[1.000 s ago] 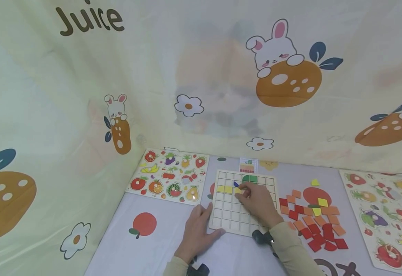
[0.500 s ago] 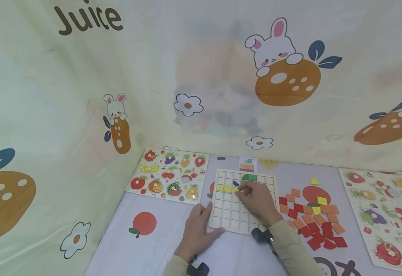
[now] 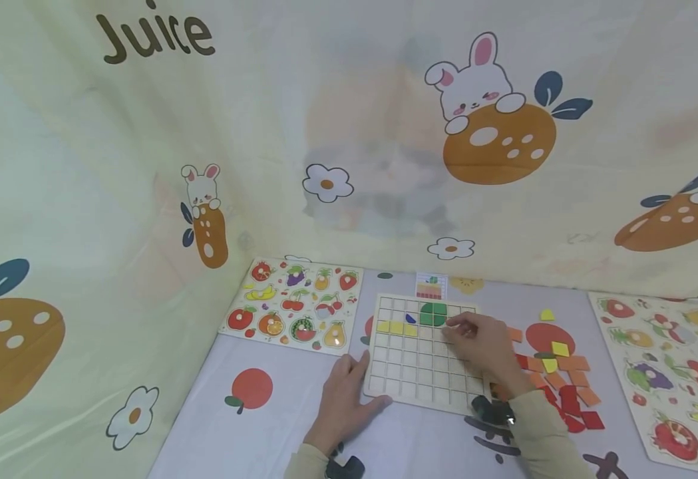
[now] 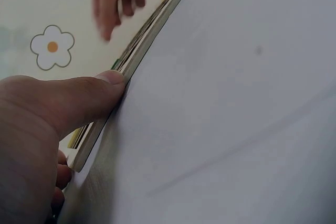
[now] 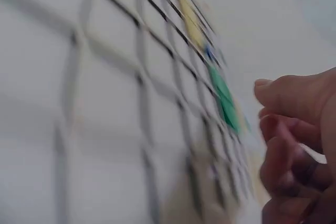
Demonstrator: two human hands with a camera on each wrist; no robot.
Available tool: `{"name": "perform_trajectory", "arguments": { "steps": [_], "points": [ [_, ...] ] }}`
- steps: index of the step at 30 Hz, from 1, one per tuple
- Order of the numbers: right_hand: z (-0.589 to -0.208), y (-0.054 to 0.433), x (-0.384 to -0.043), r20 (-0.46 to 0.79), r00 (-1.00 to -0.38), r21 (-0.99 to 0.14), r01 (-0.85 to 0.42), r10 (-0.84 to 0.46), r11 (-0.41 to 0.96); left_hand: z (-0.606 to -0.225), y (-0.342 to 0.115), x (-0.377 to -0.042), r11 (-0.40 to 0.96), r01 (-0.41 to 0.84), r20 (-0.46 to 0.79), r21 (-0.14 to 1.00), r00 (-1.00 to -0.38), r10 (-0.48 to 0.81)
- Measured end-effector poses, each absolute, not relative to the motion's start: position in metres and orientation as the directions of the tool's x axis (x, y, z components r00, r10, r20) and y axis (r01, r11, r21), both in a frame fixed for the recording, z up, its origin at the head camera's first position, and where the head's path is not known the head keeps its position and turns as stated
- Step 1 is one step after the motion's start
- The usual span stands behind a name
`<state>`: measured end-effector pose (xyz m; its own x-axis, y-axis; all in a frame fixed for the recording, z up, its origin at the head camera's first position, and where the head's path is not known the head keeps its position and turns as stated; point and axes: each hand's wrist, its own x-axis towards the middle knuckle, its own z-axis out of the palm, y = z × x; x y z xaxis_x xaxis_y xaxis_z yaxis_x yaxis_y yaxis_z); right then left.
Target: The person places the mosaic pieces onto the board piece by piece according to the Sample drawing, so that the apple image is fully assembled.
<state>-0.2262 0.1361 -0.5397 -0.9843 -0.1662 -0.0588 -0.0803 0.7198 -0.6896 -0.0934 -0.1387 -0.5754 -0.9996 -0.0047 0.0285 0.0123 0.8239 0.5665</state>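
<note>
A white grid board (image 3: 402, 359) lies on the table. Along its left part sit three yellow tiles (image 3: 396, 327) in a row, a small blue piece (image 3: 410, 319) above the third, and a green patch of tiles (image 3: 433, 314) further right. My left hand (image 3: 344, 396) holds the board's near left corner; in the left wrist view its thumb (image 4: 107, 85) presses the near edge, its fingers partly hidden at the corner. Over the board's right side hovers my right hand (image 3: 483, 342), fingers loosely bent and holding nothing visible; the right wrist view shows it apart from the grid.
Loose orange, red and yellow tiles (image 3: 570, 399) lie right of the board, partly behind my right arm. A small pattern card (image 3: 431, 286) lies behind the board. Fruit puzzle boards stand at the left (image 3: 291, 306) and far right (image 3: 672, 372). A printed cloth wall (image 3: 372, 219) rises behind.
My right hand has left the third yellow tile and moved right across the board. That tile and the whole green patch are now uncovered. My left hand stays at the corner.
</note>
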Motion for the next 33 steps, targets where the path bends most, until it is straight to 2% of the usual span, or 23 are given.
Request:
{"name": "perform_trajectory", "arguments": {
  "steps": [5,9,13,19,22,28,33],
  "points": [
    [-0.528,0.207,-0.226,-0.128,-0.986,-0.639,-0.002,-0.109,0.769,-0.574,-0.139,-0.093,0.824,-0.002,0.017,0.567,-1.000,-0.015],
    [-0.522,0.260,-0.223,-0.148,-0.982,-0.547,-0.018,-0.118,0.837,-0.574,-0.139,-0.092,0.828,0.004,0.026,0.560,-1.000,-0.012],
    [-0.519,0.294,-0.219,-0.212,-0.968,-0.506,-0.010,-0.135,0.863,-0.574,-0.139,-0.092,0.825,0.008,0.028,0.564,-1.000,-0.010],
    [-0.522,0.307,-0.214,-0.310,-0.947,-0.498,0.084,-0.087,0.863,-0.574,-0.137,-0.093,0.822,0.008,0.027,0.570,-1.000,-0.010],
    [-0.524,0.305,-0.213,-0.304,-0.951,-0.489,0.104,-0.058,0.866,-0.574,-0.137,-0.093,0.818,0.016,0.029,0.575,-1.000,-0.001],
    [-0.529,0.305,-0.211,-0.251,-0.966,-0.474,0.063,-0.066,0.878,-0.576,-0.138,-0.093,0.818,0.024,0.034,0.574,-0.999,0.006],
    [-0.527,0.303,-0.210,-0.276,-0.957,-0.492,0.058,-0.092,0.869,-0.577,-0.139,-0.093,0.812,0.023,0.031,0.583,-0.999,0.006]
  ]
}}
